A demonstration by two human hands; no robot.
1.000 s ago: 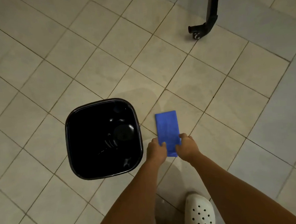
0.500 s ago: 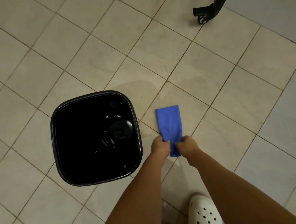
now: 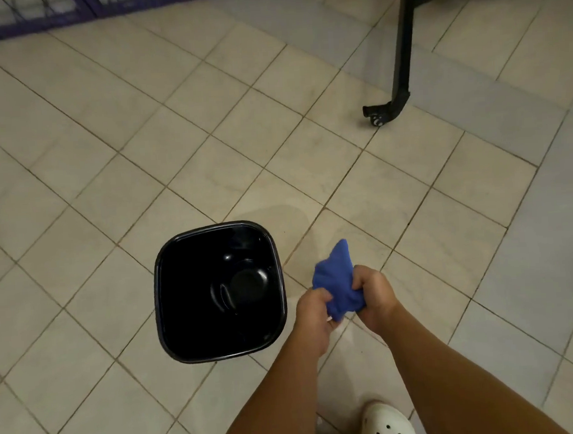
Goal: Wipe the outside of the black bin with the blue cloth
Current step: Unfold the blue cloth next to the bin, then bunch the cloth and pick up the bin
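Observation:
The black bin (image 3: 167, 256) stands upright and open on the tiled floor, seen from above, with its glossy inside empty. Just to its right I hold the blue cloth (image 3: 336, 277), now bunched up, above the floor. My left hand (image 3: 312, 315) grips the cloth's lower left part, close to the bin's right rim but apart from it. My right hand (image 3: 374, 295) grips the cloth's right side. Both hands have their fingers curled round the fabric. The bin's outer walls are almost hidden from this angle.
A black metal leg with a foot (image 3: 381, 114) stands at the upper right. Dark purple bars (image 3: 35, 17) run along the top left edge. My white clog (image 3: 387, 424) is on the floor at the bottom right. Beige tiles surround the bin.
The cloth was lying flat and folded on the floor with both hands at its near end. It is now lifted off the floor and crumpled between both hands. The view has tilted up.

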